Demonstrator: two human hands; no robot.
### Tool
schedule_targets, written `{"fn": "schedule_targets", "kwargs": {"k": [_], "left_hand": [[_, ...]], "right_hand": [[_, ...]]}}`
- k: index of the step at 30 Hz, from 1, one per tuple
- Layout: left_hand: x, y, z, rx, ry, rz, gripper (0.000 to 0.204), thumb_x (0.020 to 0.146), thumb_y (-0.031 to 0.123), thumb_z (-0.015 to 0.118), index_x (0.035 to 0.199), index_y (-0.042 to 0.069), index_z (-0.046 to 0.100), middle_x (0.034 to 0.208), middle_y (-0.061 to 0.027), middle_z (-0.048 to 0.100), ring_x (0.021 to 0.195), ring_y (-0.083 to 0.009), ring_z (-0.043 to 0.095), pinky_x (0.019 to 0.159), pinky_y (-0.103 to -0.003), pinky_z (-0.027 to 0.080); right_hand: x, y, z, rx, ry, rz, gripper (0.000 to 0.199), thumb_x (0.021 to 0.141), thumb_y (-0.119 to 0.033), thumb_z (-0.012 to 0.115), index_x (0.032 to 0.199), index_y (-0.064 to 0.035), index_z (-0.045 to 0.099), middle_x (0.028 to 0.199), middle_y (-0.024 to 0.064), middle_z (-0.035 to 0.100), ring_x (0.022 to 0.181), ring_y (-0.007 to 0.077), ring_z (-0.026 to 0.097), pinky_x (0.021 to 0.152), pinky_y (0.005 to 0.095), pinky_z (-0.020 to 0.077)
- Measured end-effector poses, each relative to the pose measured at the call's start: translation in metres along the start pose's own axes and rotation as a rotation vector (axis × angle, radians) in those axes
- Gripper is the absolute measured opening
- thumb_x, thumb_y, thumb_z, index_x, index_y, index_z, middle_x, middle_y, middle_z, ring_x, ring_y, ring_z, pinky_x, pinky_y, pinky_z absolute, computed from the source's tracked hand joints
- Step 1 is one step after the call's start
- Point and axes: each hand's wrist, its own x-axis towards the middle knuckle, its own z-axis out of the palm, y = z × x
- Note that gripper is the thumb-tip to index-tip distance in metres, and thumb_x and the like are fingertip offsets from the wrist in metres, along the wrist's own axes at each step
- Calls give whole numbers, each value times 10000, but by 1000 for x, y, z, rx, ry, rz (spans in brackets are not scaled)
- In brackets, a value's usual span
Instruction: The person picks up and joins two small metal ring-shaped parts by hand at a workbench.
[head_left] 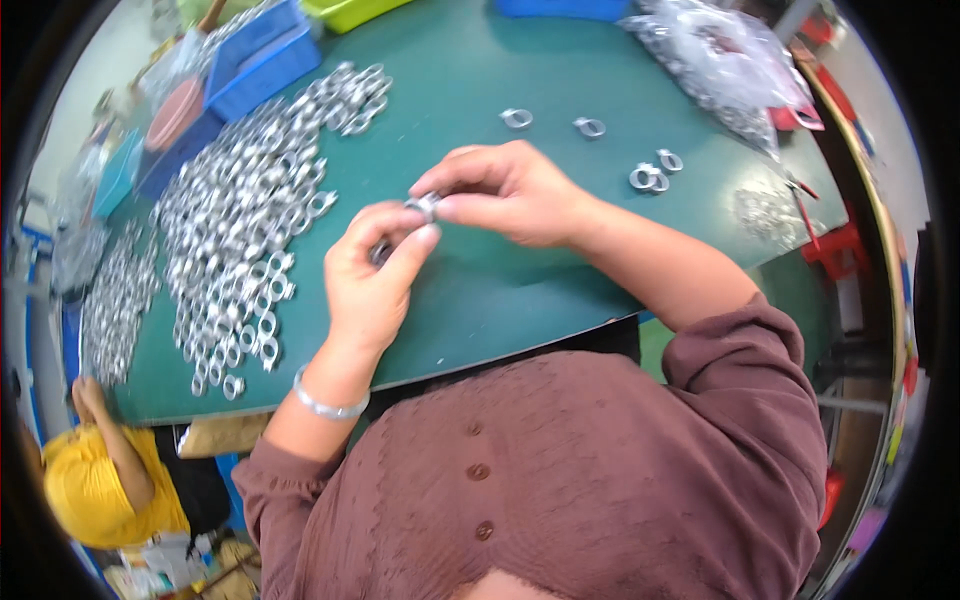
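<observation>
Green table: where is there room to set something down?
Widest free patch of green table: beyond the right hand, between the ring pile and the loose rings. A smaller one borders the front edge, between left hand and right forearm. Crowded: the left, with that pile and blue bins, and the far right, under a plastic bag.

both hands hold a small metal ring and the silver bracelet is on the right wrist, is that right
No, the silver bracelet is on the left wrist, as the head view shows; the left hand and right hand do hold a small metal ring.
</observation>
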Motion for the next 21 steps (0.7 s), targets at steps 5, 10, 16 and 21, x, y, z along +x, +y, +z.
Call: {"fn": "schedule_targets", "kwargs": {"k": [5,10,16,21], "left_hand": [[4,9,-7,-412,90,-429,146,817,134,565,922,34,553,842,-56,554,595,-78,456,473,-193,345],[9,7,-12,-731,17,-601,191,851,187,507,938,21,544,909,-101,557,674,-131,526,528,-210,429],[9,15,-2,-660,-7,-593,241,853,213,497,983,13,526,932,-129,562,733,-169,564,562,-199,471],[10,12,-8,-629,-35,-708,234,869,264,482,940,47,535,766,-74,572,606,-157,550,442,-198,448]], "right_hand": [[-1,-28,-56,-79,199,201,192,779,-86,589,959,-22,610,842,22,604,768,75,542,678,217,442],[-16,-73,-183,-632,776,219,212,753,-135,581,941,-48,627,787,20,615,638,57,518,591,206,440],[-62,-89,-338,-1451,1029,423,364,674,-254,560,965,-45,621,904,170,618,860,291,591,790,354,446],[-41,-63,-294,-1551,829,202,411,704,-324,568,1034,-79,585,997,168,585,952,299,552,828,374,428]]}}
